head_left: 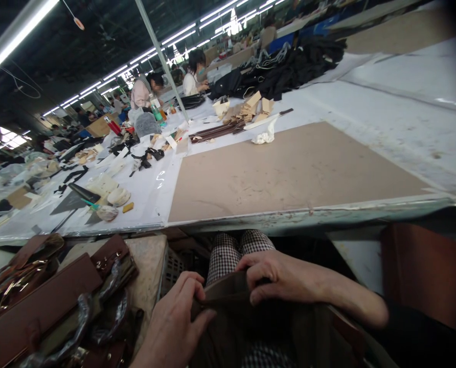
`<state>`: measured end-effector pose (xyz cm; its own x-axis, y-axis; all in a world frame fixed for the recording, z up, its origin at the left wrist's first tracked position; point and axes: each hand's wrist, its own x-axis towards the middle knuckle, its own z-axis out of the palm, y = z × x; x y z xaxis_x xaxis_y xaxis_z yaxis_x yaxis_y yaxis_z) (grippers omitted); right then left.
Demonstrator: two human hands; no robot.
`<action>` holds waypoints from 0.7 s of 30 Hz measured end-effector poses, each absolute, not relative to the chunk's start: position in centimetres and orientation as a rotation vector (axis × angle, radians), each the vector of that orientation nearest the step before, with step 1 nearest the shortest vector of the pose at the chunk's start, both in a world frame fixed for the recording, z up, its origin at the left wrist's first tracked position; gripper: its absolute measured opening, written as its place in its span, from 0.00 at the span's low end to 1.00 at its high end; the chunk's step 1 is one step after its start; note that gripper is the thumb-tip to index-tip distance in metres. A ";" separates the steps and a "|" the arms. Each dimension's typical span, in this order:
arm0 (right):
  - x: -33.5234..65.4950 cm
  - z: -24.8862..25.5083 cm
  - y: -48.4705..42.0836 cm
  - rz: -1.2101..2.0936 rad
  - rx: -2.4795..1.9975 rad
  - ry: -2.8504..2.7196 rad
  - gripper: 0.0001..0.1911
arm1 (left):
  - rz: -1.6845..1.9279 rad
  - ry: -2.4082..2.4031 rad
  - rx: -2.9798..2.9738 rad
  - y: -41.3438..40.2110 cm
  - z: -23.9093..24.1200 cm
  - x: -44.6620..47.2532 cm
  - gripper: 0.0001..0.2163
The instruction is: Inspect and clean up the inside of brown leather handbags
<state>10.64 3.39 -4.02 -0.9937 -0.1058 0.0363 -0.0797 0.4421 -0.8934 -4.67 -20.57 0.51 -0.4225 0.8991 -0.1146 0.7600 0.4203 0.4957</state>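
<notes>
While both hands work low in the lap, each grip is clamped on the rim of a dark brown bag (228, 295). The left hand (174, 319) pinches the near-left edge between thumb and fingers, and the right hand (279, 278) curls its fingers over the top edge just beside it. Holding it from both sides seems to keep the soft rim taut and steady. The bag rests on checked knees (228, 250), which prop it from beneath, just under the bench (308, 214) edge. Left of the grip, close enough to reach, lies a heap of brown bags (47, 301), some wrapped in film. Beyond the grip, a bare brown board (289, 174) lies on the bench. Farther off sit scraps, straps and tools, and other people (141, 92) work well apart.
</notes>
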 end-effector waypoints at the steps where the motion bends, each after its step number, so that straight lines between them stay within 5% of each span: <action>1: 10.7 -4.1 3.4 -1.620 -0.155 2.671 0.12 | 0.544 2.331 1.438 -20.6 0.3 -4.6 0.08; 21: 9.5 -4.2 2.7 -1.276 0.306 2.797 0.05 | 0.786 2.285 1.394 -20.9 -1.6 -4.8 0.10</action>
<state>9.53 2.71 -4.18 -0.9790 0.1580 -0.1286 0.2007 0.6394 -0.7422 -4.79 -20.85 -1.55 -0.4545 0.8907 -0.0093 0.6963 0.3618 0.6199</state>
